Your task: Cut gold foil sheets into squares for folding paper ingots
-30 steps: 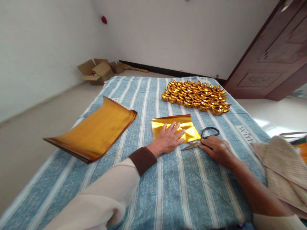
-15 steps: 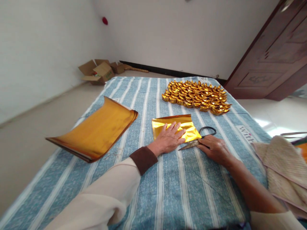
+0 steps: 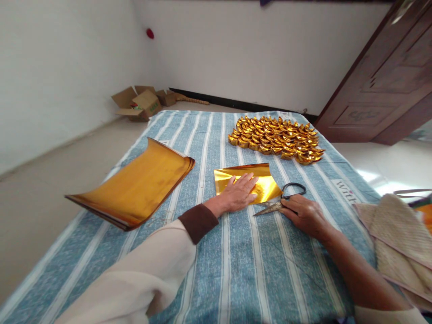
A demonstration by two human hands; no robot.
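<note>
One gold foil sheet (image 3: 267, 185) lies mid-way along the mattress (image 3: 253, 265) under the flat, open left hand (image 3: 238, 194), while the right hand (image 3: 303, 214) grips one pair of scissors (image 3: 274, 206) at its near-right corner.

- Left hand (image 3: 238, 193) lies flat, palm down, fingers straight and close together, pointing forward and a little right.
- Left forearm reaches forward in a cream sleeve with a brown cuff.
- Right hand (image 3: 302, 213) rests knuckles up, fingers curled in.
- Right forearm is bare and angles in from the lower right.
</note>
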